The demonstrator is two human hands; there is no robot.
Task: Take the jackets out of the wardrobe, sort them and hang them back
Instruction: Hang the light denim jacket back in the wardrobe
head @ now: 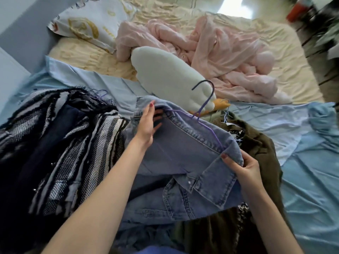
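A faded blue is being shown by the denim jacket [185,162], on a purple hanger [203,110]. Navy, black and white stripes are being shown by the woven jacket [60,143], olive green by another jacket [256,143]. Pale pink is being shown by the blanket [211,52], light blue by the sheet [311,162].

One head-worn wide-angle view looks forward and steeply down from close above the bed [286,52], forearms entering from the bottom edge, hands near frame centre, the edges bending and blurring toward the corners.
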